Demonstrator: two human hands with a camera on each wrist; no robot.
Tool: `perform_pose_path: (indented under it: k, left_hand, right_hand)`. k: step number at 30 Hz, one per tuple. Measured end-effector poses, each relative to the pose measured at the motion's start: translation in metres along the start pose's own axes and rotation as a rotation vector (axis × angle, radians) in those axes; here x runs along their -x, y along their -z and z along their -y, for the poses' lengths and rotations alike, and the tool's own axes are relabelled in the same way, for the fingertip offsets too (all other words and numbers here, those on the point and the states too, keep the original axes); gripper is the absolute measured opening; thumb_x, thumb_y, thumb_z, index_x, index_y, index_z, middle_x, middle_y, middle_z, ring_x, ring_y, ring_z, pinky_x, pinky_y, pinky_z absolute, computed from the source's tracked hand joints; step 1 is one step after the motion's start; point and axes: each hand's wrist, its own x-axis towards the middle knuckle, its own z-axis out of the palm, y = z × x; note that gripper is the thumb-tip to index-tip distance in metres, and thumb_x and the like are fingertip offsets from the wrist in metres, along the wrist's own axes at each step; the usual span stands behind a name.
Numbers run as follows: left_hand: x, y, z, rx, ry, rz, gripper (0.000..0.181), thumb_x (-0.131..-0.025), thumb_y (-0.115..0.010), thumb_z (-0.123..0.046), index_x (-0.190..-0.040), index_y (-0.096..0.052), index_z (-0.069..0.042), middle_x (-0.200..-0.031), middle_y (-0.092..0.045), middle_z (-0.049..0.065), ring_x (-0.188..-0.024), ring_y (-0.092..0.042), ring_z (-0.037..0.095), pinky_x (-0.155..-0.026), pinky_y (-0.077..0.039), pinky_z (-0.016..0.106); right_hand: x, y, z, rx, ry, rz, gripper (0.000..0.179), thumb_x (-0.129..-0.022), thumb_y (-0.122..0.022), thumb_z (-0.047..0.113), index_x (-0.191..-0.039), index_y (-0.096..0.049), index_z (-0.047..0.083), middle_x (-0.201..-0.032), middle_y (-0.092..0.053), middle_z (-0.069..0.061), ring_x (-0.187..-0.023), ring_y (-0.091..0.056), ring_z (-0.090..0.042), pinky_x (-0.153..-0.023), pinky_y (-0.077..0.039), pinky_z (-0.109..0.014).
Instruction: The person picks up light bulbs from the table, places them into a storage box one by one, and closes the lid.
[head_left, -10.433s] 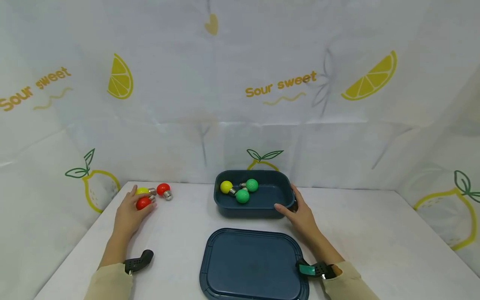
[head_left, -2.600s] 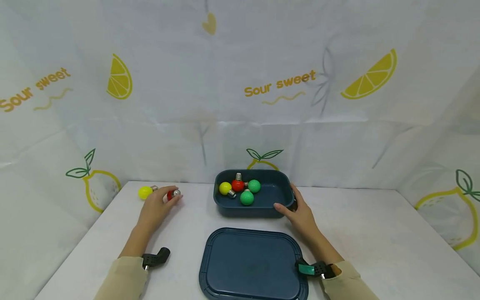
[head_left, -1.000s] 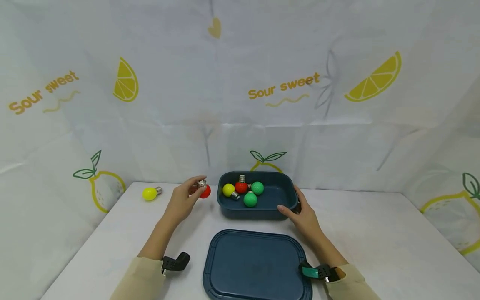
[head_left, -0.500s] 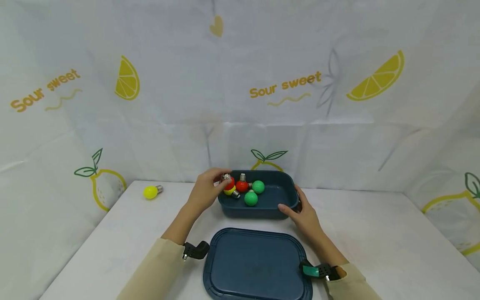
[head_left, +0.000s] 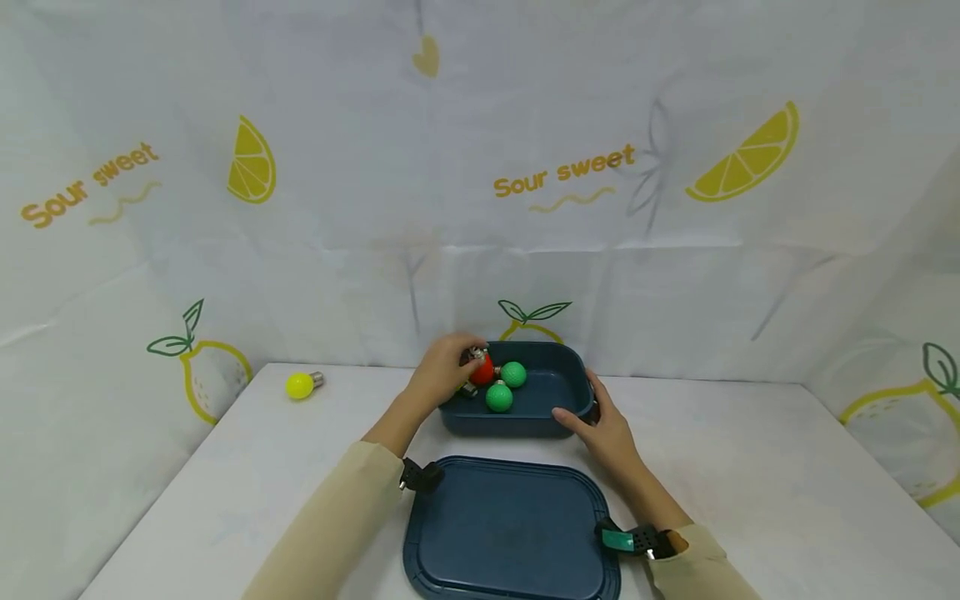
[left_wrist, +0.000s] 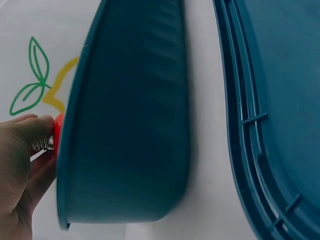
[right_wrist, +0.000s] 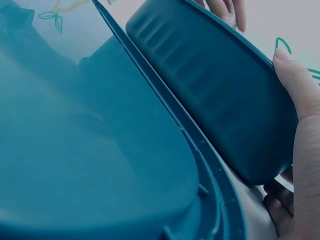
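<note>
The left hand point(head_left: 444, 369), thumb and fingertips nearly closed, pinches a red bulb point(left_wrist: 58, 131) by its metal base, globe down, over the 9 o'clock end of the box point(head_left: 517, 427); 12 o'clock points away from the person. I judge the bulb light and rigid, its globe smooth, perhaps slippery and possibly brittle, so I favour the ridged base as the hold. I cannot tell whether the red in the head view is one bulb or two overlapping. The left forearm slants in from 7 o'clock, wrist strap point(head_left: 422, 477) over the lid's 11 o'clock corner, fingers directed toward 1 o'clock. The right hand point(head_left: 611, 429) arrives from 5 o'clock and holds the box at its 4 o'clock corner, thumb on the rim, fingers round the outer wall. Within the box I count two green bulbs point(head_left: 506, 397) and a half-hidden metal base point(head_left: 469, 390). Beyond, the lid point(head_left: 513, 529) lies flat at 6 o'clock; a yellow bulb point(head_left: 300, 386) rests on the table point(head_left: 750, 467), well apart, at 9 o'clock.
</note>
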Motion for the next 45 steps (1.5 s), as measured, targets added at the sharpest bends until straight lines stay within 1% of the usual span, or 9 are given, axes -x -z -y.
perform_pose_path:
  k: [5, 8, 13, 16, 22, 25, 32, 39, 45]
  left_hand:
    - [-0.003, -0.009, 0.006, 0.017, 0.004, 0.022, 0.028, -0.096, -0.069, -0.012, -0.123, -0.071, -0.004, -0.124, -0.07, 0.012, -0.117, -0.065, 0.029, -0.102, -0.053, 0.044]
    - [-0.005, -0.013, 0.008, 0.0, 0.013, 0.04, 0.028, -0.097, -0.068, -0.014, -0.123, -0.071, -0.004, -0.123, -0.071, 0.012, -0.118, -0.065, 0.028, -0.103, -0.053, 0.043]
    - [-0.006, -0.018, 0.005, -0.051, 0.02, 0.087, 0.027, -0.097, -0.068, -0.017, -0.122, -0.072, -0.007, -0.12, -0.072, 0.01, -0.116, -0.065, 0.027, -0.102, -0.054, 0.043]
    - [-0.006, -0.02, 0.003, -0.068, 0.019, 0.104, 0.025, -0.096, -0.07, -0.016, -0.12, -0.073, -0.009, -0.119, -0.072, 0.009, -0.115, -0.066, 0.026, -0.102, -0.054, 0.042]
    - [-0.005, -0.025, 0.002, -0.105, 0.003, 0.138, 0.02, -0.094, -0.072, -0.015, -0.113, -0.076, -0.01, -0.112, -0.074, 0.006, -0.101, -0.068, 0.02, -0.092, -0.058, 0.037]
    - [-0.006, -0.025, 0.002, -0.106, 0.008, 0.14, 0.019, -0.094, -0.072, -0.016, -0.113, -0.076, -0.011, -0.112, -0.074, 0.005, -0.1, -0.068, 0.019, -0.09, -0.057, 0.037]
    - [-0.006, -0.027, 0.001, -0.11, 0.034, 0.151, 0.021, -0.095, -0.071, -0.018, -0.115, -0.076, -0.012, -0.114, -0.074, 0.005, -0.103, -0.068, 0.02, -0.092, -0.057, 0.038]
    - [-0.005, -0.028, 0.0, -0.112, 0.028, 0.146, 0.023, -0.096, -0.071, -0.018, -0.117, -0.075, -0.012, -0.117, -0.073, 0.007, -0.106, -0.068, 0.022, -0.094, -0.057, 0.039]
    - [-0.005, -0.028, 0.001, -0.121, 0.033, 0.138, 0.023, -0.095, -0.071, -0.018, -0.117, -0.075, -0.012, -0.116, -0.073, 0.006, -0.105, -0.068, 0.021, -0.093, -0.057, 0.039]
  right_hand:
    - [0.0, -0.001, -0.001, -0.001, 0.007, -0.004, 0.097, -0.093, -0.068, 0.051, -0.164, -0.008, 0.024, -0.169, -0.018, -0.019, -0.153, -0.029, -0.039, -0.121, -0.034, -0.054]
    - [-0.001, -0.001, -0.001, 0.0, 0.009, -0.006, 0.097, -0.093, -0.068, 0.051, -0.164, -0.008, 0.024, -0.169, -0.018, -0.019, -0.153, -0.029, -0.039, -0.122, -0.033, -0.053]
    - [0.0, -0.001, -0.001, 0.006, 0.002, -0.005, 0.097, -0.093, -0.068, 0.051, -0.164, -0.008, 0.024, -0.169, -0.018, -0.019, -0.153, -0.028, -0.039, -0.122, -0.033, -0.054]
    - [0.0, -0.001, 0.0, 0.008, 0.001, -0.006, 0.097, -0.093, -0.068, 0.051, -0.164, -0.008, 0.024, -0.169, -0.018, -0.019, -0.153, -0.028, -0.039, -0.122, -0.033, -0.054]
    - [0.0, -0.001, 0.001, 0.011, 0.005, -0.006, 0.098, -0.093, -0.068, 0.051, -0.164, -0.007, 0.023, -0.169, -0.018, -0.019, -0.153, -0.028, -0.039, -0.122, -0.032, -0.054]
    - [-0.001, -0.002, 0.0, 0.009, 0.003, -0.009, 0.098, -0.092, -0.068, 0.052, -0.164, -0.007, 0.023, -0.169, -0.017, -0.019, -0.154, -0.028, -0.039, -0.122, -0.032, -0.053]
    - [-0.001, -0.002, -0.002, 0.001, -0.002, -0.01, 0.099, -0.092, -0.068, 0.053, -0.164, -0.008, 0.023, -0.17, -0.016, -0.018, -0.154, -0.027, -0.039, -0.123, -0.031, -0.053]
    - [0.0, -0.002, -0.002, -0.015, 0.007, -0.016, 0.099, -0.092, -0.069, 0.052, -0.164, -0.009, 0.022, -0.17, -0.016, -0.018, -0.154, -0.026, -0.039, -0.122, -0.031, -0.052]
    - [-0.001, -0.002, 0.0, -0.007, 0.008, -0.013, 0.099, -0.092, -0.069, 0.052, -0.164, -0.008, 0.021, -0.169, -0.016, -0.019, -0.154, -0.027, -0.039, -0.122, -0.032, -0.053]
